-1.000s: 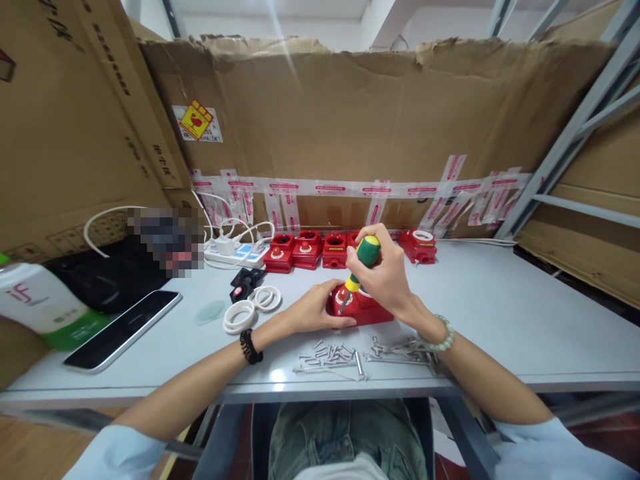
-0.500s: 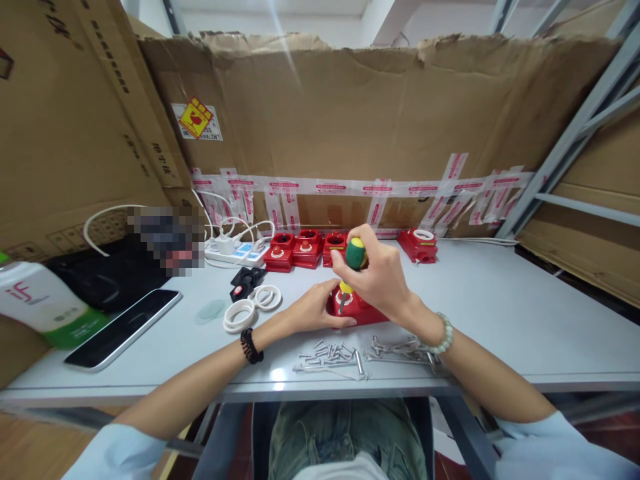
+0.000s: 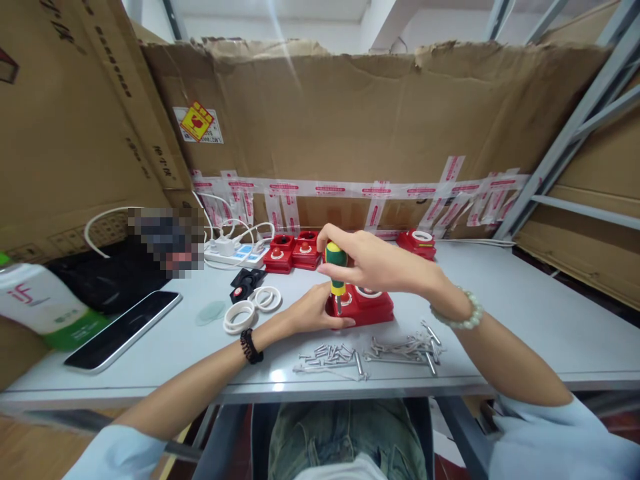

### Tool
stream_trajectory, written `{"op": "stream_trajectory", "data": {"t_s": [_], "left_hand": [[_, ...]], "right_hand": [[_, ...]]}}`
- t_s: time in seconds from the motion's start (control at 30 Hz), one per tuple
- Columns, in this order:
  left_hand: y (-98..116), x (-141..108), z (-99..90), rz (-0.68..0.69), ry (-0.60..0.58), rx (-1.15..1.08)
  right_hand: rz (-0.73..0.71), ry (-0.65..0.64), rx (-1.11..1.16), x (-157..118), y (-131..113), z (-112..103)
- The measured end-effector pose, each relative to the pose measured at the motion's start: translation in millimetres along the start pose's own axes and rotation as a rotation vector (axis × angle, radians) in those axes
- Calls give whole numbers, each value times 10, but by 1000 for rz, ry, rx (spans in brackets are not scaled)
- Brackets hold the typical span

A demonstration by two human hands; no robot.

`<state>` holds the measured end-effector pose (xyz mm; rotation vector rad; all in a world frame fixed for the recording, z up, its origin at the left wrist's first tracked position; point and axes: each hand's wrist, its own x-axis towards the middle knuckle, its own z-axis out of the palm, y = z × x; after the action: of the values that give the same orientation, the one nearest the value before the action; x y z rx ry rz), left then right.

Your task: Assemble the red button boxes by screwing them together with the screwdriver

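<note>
My right hand (image 3: 357,259) grips a screwdriver (image 3: 337,267) with a green and yellow handle. The screwdriver points down, its tip at the left end of a red housing (image 3: 370,309) with white rings on top. Around that left end is my left hand (image 3: 316,309), thumb along the front side, holding the housing on the table. Just in front of the housing lie loose screws (image 3: 331,353) and, to their right, a heap of metal rods with thin cords (image 3: 400,348). What the screwdriver tip touches is too small to make out.
Several similar red housings (image 3: 279,260) stand at the back, one more (image 3: 419,245) at the back right. Left of my hands lie white rings (image 3: 239,316), black parts (image 3: 245,283) and a clear disc (image 3: 211,312). Farther left are a phone (image 3: 125,330), a bottle (image 3: 47,303) and a power strip (image 3: 235,253).
My right hand has turned with the screwdriver and shifted slightly left; its forearm has swung out to the right. The screwdriver stands more upright. My left hand stays on the housing.
</note>
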<state>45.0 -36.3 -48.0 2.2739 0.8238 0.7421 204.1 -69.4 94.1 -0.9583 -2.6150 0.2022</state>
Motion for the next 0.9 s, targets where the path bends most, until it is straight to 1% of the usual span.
{"op": "stream_trajectory", "data": {"t_s": [0.03,0.07,0.13,0.2,0.23,0.3,0.37,0.43,0.53,0.67,0.83,0.9], "left_hand": [[-2,-3,-3,11,-2,3],[3,-9,-9,27,8,22],[38,-33,-35,75,69,95],[101,-70,-77,120,143,138],[132,-90,-99,130,164,123],[173,-121,-135,111,156,22],[168,-132,-150,60,124,-104],[127,-120,-146,21,123,-186],[69,-86,-127,5,156,-228],[67,-58,-114,-15,196,-304],[65,-42,-114,-16,224,-358],[54,-33,-114,-15,233,-359]], "right_hand": [[3,-18,58,-21,43,-19],[20,-3,88,-40,81,-24],[72,53,97,-70,135,-3],[92,100,96,-86,162,39],[88,113,103,-89,168,61],[67,138,126,-89,173,104],[56,173,146,-85,180,151],[57,225,186,-78,200,213],[50,332,284,-61,249,332],[14,464,373,-37,292,463],[14,519,442,-42,265,523],[19,574,464,-47,253,540]]}}
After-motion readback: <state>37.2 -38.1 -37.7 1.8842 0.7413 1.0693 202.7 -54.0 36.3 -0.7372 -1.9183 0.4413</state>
